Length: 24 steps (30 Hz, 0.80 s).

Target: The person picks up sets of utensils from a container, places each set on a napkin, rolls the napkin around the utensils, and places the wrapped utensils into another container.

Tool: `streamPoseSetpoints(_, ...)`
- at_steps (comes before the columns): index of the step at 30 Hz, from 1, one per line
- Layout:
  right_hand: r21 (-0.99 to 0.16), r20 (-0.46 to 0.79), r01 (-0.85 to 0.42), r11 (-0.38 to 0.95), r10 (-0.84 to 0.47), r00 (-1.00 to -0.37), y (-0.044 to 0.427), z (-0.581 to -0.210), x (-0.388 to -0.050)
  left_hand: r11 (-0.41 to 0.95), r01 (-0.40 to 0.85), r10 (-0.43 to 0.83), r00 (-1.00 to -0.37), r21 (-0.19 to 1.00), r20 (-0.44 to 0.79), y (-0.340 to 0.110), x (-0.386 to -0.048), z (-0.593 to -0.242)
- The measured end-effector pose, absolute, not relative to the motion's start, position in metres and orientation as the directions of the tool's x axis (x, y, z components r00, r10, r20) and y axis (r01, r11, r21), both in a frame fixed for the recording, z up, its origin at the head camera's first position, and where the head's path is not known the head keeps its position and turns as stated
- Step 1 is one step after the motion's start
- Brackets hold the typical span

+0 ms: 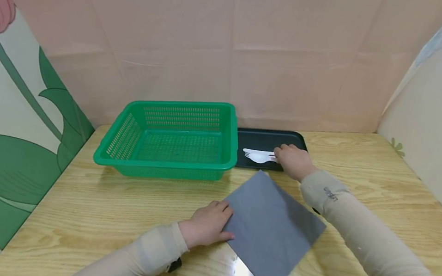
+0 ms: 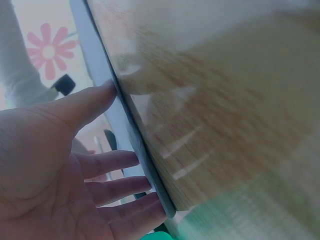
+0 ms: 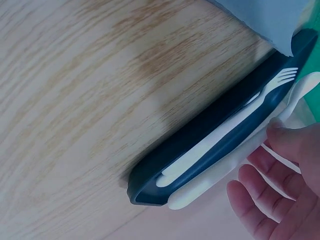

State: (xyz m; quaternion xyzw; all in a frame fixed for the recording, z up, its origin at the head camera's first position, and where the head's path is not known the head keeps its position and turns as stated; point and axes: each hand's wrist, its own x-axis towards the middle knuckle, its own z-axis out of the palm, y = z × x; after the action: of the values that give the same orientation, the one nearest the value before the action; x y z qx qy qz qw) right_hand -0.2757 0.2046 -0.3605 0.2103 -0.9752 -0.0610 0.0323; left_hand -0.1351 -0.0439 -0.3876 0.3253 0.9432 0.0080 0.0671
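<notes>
In the right wrist view a white spoon (image 3: 212, 175) is pinched between the thumb and fingers of my right hand (image 3: 285, 185). Below it a white fork (image 3: 225, 128) lies in a black tray (image 1: 269, 137). Alongside the fork is another white utensil, partly hidden, its kind unclear. The head view puts my right hand over the tray's right side. My left hand (image 1: 207, 224) touches the left edge of a grey square cloth or napkin (image 1: 276, 229), its fingers extended. In the left wrist view the fingertips meet that edge, with the thumb set apart.
A green perforated plastic basket (image 1: 170, 171) stands left of the tray, against its left end. The wooden table (image 1: 78, 231) is bounded by a pink covering (image 1: 184, 35) at the back and printed coverings at both sides.
</notes>
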Motion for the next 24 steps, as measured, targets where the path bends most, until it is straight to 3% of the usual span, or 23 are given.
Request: streamPoseSetpoints(24, 0.138, 0.048, -0.42, 0.897, -0.43, -0.901, 0.2032, -0.3561, -0.2722, 0.79, 0.61, 0.612, -0.781, 0.061, -0.126, -0.0437, -0.1349, -0.3865)
